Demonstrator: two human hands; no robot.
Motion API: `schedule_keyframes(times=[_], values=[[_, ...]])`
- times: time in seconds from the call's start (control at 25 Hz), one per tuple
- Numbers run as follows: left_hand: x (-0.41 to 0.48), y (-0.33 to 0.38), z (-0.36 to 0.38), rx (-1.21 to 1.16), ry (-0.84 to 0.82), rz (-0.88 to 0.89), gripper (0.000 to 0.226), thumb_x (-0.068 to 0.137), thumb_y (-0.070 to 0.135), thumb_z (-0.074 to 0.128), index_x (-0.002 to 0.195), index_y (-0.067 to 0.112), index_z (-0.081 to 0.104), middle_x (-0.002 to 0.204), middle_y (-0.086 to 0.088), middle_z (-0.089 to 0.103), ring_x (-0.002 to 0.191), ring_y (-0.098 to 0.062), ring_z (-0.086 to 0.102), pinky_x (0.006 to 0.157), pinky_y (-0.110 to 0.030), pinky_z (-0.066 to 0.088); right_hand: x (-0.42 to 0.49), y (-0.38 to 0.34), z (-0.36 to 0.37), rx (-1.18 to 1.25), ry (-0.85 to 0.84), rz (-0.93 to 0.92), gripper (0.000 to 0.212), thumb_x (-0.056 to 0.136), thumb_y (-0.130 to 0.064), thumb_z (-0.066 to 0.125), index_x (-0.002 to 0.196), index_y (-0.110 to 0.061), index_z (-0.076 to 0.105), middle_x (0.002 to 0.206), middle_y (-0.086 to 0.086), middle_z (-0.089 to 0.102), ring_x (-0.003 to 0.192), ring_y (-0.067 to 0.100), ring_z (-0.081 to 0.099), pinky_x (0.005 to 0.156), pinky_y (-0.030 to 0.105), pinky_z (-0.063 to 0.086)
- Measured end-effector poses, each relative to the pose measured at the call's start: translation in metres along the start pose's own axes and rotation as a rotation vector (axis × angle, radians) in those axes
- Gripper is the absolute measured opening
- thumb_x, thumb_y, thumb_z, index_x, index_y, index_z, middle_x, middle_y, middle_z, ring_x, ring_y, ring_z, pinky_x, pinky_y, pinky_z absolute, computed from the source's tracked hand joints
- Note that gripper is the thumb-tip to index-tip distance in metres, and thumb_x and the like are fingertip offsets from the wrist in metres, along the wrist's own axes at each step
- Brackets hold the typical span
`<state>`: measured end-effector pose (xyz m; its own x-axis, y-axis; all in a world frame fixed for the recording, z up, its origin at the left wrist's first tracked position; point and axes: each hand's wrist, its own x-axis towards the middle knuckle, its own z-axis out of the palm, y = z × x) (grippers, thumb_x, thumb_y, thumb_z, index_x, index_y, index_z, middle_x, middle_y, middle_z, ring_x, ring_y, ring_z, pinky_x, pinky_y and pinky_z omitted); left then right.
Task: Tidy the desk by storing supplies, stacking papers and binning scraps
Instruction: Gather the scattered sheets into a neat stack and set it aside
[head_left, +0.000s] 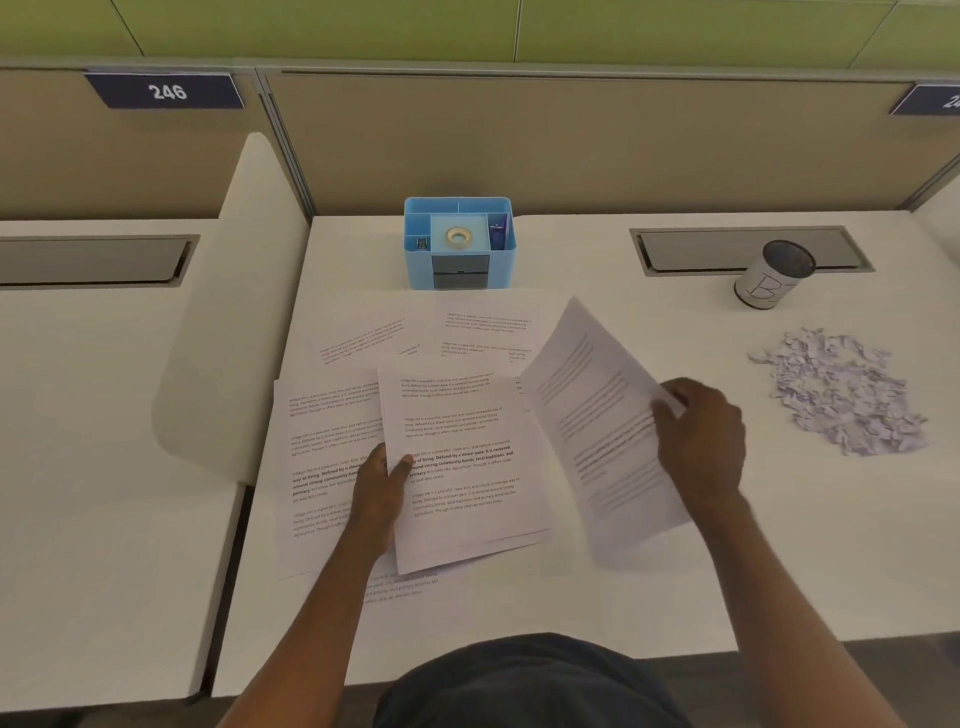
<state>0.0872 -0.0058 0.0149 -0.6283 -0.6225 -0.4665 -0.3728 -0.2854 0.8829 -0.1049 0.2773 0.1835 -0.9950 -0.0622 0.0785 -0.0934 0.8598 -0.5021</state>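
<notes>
White sheets (467, 499) gripped, one organiser (417, 265), one bin (768, 291), one scrap pile (841, 389)

Single head-worn wide-angle view, pitched forward and steeply down onto the white desk (597, 597).

The camera sits above the person's torso at the near desk edge and faces the beige partition (571, 145) at the back. Lens distortion bows the desk edges and the partition rail. Both forearms enter from the bottom of frame. The left hand (382, 483) and right hand (698, 436) are close below the lens, among the printed sheets (457, 457) at mid-frame. The blue organiser (460, 244) sits farther off at upper centre, and the neighbouring desk (104, 415) fills the left side.
</notes>
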Motion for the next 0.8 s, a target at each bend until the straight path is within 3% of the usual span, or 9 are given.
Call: schedule_keyframes(times=[0.12, 0.2, 0.36, 0.52, 0.64, 0.8], values=[[0.003, -0.001, -0.001, 0.027, 0.018, 0.011, 0.027, 0.107, 0.015, 0.063, 0.132, 0.025, 0.067, 0.126, 0.006, 0.075, 0.117, -0.017, 0.071, 0.107, -0.047, 0.056, 0.013, -0.025, -0.015, 0.169, 0.095, -0.085, 0.014, 0.094, -0.016, 0.061, 0.103, -0.016, 0.071, 0.089, -0.002, 0.068, 0.08, 0.023, 0.061, 0.074, 0.026, 0.037], [0.003, -0.004, 0.0, 0.049, 0.031, 0.003, 0.03, 0.105, 0.017, 0.065, 0.135, 0.022, 0.067, 0.129, 0.003, 0.075, 0.119, -0.021, 0.071, 0.108, -0.052, 0.056, 0.019, -0.03, -0.007, 0.302, 0.065, -0.103, 0.014, 0.094, -0.015, 0.061, 0.104, -0.014, 0.071, 0.093, -0.006, 0.068, 0.085, 0.015, 0.061, 0.078, 0.024, 0.04], [0.001, -0.002, 0.001, 0.028, 0.036, -0.037, 0.025, 0.105, 0.02, 0.065, 0.129, 0.028, 0.07, 0.125, 0.001, 0.077, 0.116, -0.023, 0.073, 0.106, -0.054, 0.057, 0.015, -0.018, 0.056, 0.468, -0.18, 0.0, 0.016, 0.09, -0.012, 0.064, 0.102, -0.014, 0.074, 0.093, 0.001, 0.076, 0.088, 0.021, 0.071, 0.076, 0.03, 0.052], [-0.007, 0.012, 0.006, -0.049, 0.053, -0.081, 0.026, 0.112, 0.035, 0.051, 0.132, 0.028, 0.067, 0.132, 0.008, 0.071, 0.12, -0.016, 0.068, 0.113, -0.045, 0.05, -0.014, -0.009, 0.117, 0.584, -0.398, 0.195, 0.013, 0.089, -0.008, 0.064, 0.091, -0.017, 0.073, 0.088, 0.0, 0.076, 0.085, 0.025, 0.073, 0.077, 0.037, 0.056], [-0.01, 0.018, 0.008, -0.063, 0.089, -0.094, 0.037, 0.113, 0.035, 0.048, 0.147, 0.022, 0.057, 0.136, 0.014, 0.058, 0.128, -0.012, 0.055, 0.118, -0.038, 0.04, -0.031, -0.013, 0.137, 0.575, -0.456, 0.252, 0.012, 0.092, -0.009, 0.062, 0.091, -0.019, 0.069, 0.09, -0.003, 0.074, 0.086, 0.023, 0.07, 0.071, 0.028, 0.051], [-0.009, 0.013, 0.005, 0.031, 0.049, -0.051, 0.022, 0.108, 0.022, 0.061, 0.13, 0.026, 0.065, 0.125, 0.005, 0.074, 0.116, -0.022, 0.072, 0.1, -0.043, 0.058, -0.039, -0.015, 0.149, 0.413, -0.474, 0.111, 0.003, 0.093, -0.015, 0.065, 0.096, -0.013, 0.065, 0.09, -0.001, 0.07, 0.083, 0.019, 0.068, 0.066, 0.025, 0.048]])
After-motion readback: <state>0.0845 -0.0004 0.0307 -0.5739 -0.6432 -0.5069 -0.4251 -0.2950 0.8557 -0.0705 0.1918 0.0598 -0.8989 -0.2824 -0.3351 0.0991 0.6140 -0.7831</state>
